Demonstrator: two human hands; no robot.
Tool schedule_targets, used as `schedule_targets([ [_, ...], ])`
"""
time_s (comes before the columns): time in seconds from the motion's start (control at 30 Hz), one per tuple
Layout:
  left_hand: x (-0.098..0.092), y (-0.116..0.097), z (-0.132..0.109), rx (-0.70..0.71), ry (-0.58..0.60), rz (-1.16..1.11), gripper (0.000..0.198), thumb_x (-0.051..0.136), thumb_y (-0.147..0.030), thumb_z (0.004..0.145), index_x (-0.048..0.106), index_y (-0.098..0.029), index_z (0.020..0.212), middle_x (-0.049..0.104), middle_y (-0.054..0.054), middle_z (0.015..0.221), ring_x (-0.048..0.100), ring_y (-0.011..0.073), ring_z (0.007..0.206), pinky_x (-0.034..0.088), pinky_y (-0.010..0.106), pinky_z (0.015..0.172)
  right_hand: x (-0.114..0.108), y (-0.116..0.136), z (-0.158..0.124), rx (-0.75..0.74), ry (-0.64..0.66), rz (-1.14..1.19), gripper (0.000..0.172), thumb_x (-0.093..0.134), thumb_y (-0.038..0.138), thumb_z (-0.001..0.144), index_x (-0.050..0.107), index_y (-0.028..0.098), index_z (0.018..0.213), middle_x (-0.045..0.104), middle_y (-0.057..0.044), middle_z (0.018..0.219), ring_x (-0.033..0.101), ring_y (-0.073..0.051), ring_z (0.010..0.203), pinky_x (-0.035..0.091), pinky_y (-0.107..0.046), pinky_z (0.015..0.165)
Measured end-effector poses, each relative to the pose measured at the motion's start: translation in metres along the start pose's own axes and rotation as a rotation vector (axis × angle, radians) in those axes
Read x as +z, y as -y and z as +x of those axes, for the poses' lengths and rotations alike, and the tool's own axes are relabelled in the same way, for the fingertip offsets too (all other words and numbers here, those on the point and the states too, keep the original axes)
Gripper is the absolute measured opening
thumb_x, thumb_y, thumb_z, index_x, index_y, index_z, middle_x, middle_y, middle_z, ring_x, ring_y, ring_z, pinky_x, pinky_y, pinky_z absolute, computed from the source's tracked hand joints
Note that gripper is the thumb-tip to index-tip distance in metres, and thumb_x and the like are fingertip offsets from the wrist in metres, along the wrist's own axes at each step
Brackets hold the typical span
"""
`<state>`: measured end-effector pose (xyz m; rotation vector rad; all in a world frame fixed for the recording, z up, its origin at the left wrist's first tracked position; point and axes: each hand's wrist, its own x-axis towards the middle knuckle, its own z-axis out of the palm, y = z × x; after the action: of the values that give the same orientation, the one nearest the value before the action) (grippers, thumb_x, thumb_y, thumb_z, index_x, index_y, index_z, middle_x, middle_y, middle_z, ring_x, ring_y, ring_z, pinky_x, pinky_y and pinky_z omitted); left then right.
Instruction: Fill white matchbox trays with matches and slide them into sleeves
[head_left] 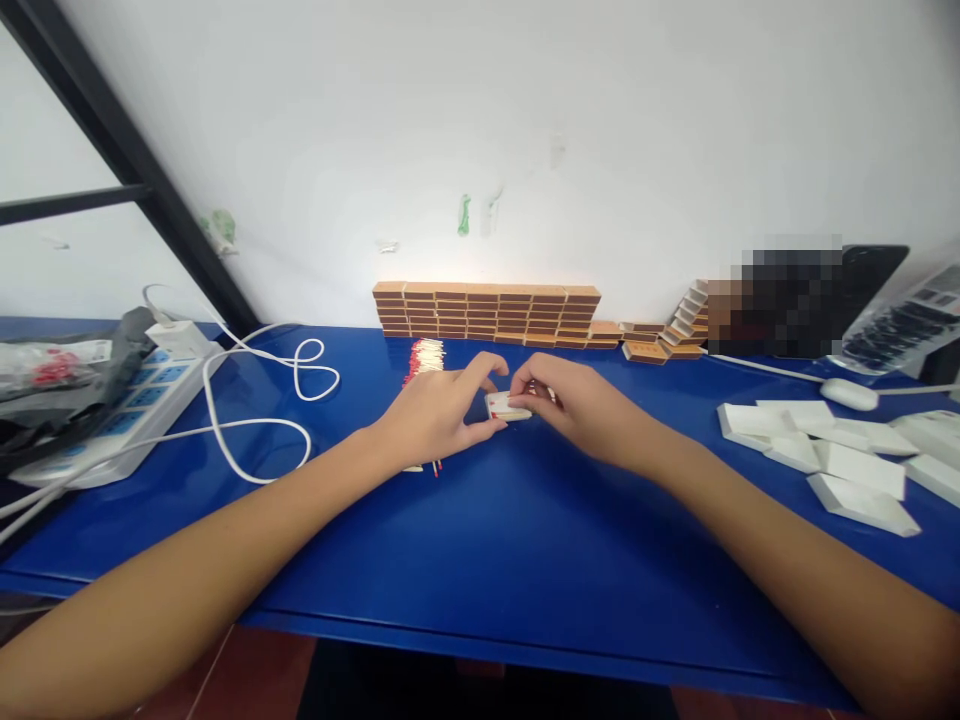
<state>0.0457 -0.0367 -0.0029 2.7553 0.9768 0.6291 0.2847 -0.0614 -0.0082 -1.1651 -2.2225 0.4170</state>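
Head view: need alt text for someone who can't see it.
A person's right hand touches a small white matchbox tray holding matches on a blue table; the left hand curves at its other side. Loose red-tipped matches lie behind the left hand, and matchbox sleeves stand stacked along a white wall. More white trays lie at right, a power strip at left.

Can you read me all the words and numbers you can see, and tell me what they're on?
None can be read for sure.
Orange matchbox at the front of the right-hand stacks: faint marks, too small to read.
Clear package at the right edge: pale patch, too blurred to read.
Plastic bag on the left: red patches, too blurred to tell if they are print.
Small white tray: no writing I can make out.
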Motion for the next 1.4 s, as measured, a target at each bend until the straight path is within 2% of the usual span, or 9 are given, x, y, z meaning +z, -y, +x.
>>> schedule_targets([
  [0.13, 0.001, -0.001, -0.001, 0.004, -0.001, -0.022, 0.059, 0.078, -0.033, 0.094, 0.041, -0.027, 0.140, 0.078, 0.000, 0.107, 0.074, 0.0166, 0.074, 0.044, 0.025, 0.060, 0.009, 0.001, -0.004, -0.109, 0.017, -0.097, 0.007, 0.057, 0.025, 0.104, 0.060, 0.023, 0.098, 0.063, -0.006, 0.105, 0.060, -0.020, 0.089, 0.045, -0.032, 0.077],
  [0.23, 0.003, 0.000, -0.001, 0.027, -0.006, -0.028, 0.059, 0.077, -0.032, 0.094, 0.041, -0.027, 0.140, 0.078, 0.000, 0.114, 0.074, 0.0160, 0.073, 0.044, 0.025, 0.060, 0.009, -0.001, -0.004, -0.107, -0.008, -0.092, 0.005, 0.058, 0.023, 0.104, 0.061, 0.022, 0.099, 0.059, -0.007, 0.108, 0.059, -0.020, 0.090, 0.048, -0.034, 0.079],
  [0.37, 0.004, 0.000, 0.000, 0.029, 0.006, -0.013, 0.060, 0.079, -0.031, 0.093, 0.041, -0.027, 0.139, 0.079, -0.002, 0.109, 0.075, 0.0175, 0.076, 0.043, 0.025, 0.059, 0.007, 0.000, -0.002, -0.080, -0.078, 0.001, 0.005, 0.061, 0.023, 0.102, 0.064, 0.023, 0.098, 0.056, -0.007, 0.112, 0.058, -0.020, 0.095, 0.051, -0.034, 0.080],
  [0.5, 0.004, 0.000, -0.001, 0.047, 0.002, -0.028, 0.061, 0.078, -0.030, 0.094, 0.039, -0.027, 0.141, 0.078, -0.003, 0.113, 0.071, 0.0142, 0.067, 0.042, 0.025, 0.057, 0.012, 0.001, -0.001, -0.069, -0.114, 0.045, 0.004, 0.065, 0.024, 0.100, 0.067, 0.024, 0.096, 0.058, -0.008, 0.115, 0.057, -0.023, 0.103, 0.052, -0.037, 0.083],
  [0.67, 0.002, 0.000, -0.001, 0.026, 0.003, -0.031, 0.063, 0.077, -0.032, 0.095, 0.039, -0.028, 0.145, 0.078, 0.000, 0.120, 0.073, 0.0148, 0.072, 0.045, 0.025, 0.059, 0.019, -0.001, -0.002, -0.121, -0.121, 0.008, 0.006, 0.069, 0.023, 0.098, 0.067, 0.025, 0.092, 0.062, -0.008, 0.113, 0.057, -0.026, 0.111, 0.052, -0.044, 0.095],
  [1.1, 0.003, 0.000, -0.001, 0.036, 0.004, -0.010, 0.064, 0.078, -0.031, 0.094, 0.038, -0.027, 0.144, 0.078, -0.001, 0.120, 0.071, 0.0144, 0.068, 0.045, 0.026, 0.059, 0.001, -0.009, -0.003, -0.160, -0.090, -0.171, 0.010, 0.065, 0.022, 0.099, 0.074, 0.024, 0.097, 0.066, -0.011, 0.114, 0.059, -0.029, 0.112, 0.049, -0.050, 0.100],
  [1.2, 0.001, 0.003, -0.001, 0.047, -0.028, -0.008, 0.065, 0.078, -0.032, 0.095, 0.038, -0.028, 0.146, 0.078, -0.001, 0.117, 0.072, 0.0152, 0.071, 0.046, 0.027, 0.062, -0.007, -0.006, -0.001, -0.167, -0.102, -0.189, 0.012, 0.064, 0.025, 0.099, 0.076, 0.024, 0.097, 0.068, -0.011, 0.112, 0.060, -0.029, 0.109, 0.049, -0.049, 0.097],
  [1.3, -0.003, 0.008, 0.002, 0.019, -0.055, 0.012, 0.068, 0.079, -0.031, 0.093, 0.039, -0.028, 0.148, 0.078, 0.000, 0.118, 0.073, 0.0158, 0.074, 0.046, 0.027, 0.063, -0.021, -0.008, 0.001, -0.098, -0.110, -0.193, 0.013, 0.064, 0.028, 0.098, 0.076, 0.023, 0.092, 0.070, -0.009, 0.097, 0.062, -0.026, 0.093, 0.050, -0.043, 0.084],
  [1.4, -0.007, 0.013, 0.004, -0.026, -0.079, 0.057, 0.070, 0.080, -0.030, 0.092, 0.039, -0.027, 0.148, 0.078, 0.001, 0.118, 0.074, 0.0171, 0.077, 0.047, 0.027, 0.065, -0.029, -0.014, 0.002, 0.013, -0.015, -0.170, 0.015, 0.066, 0.031, 0.096, 0.077, 0.022, 0.090, 0.068, -0.007, 0.085, 0.060, -0.021, 0.076, 0.047, -0.036, 0.071],
])
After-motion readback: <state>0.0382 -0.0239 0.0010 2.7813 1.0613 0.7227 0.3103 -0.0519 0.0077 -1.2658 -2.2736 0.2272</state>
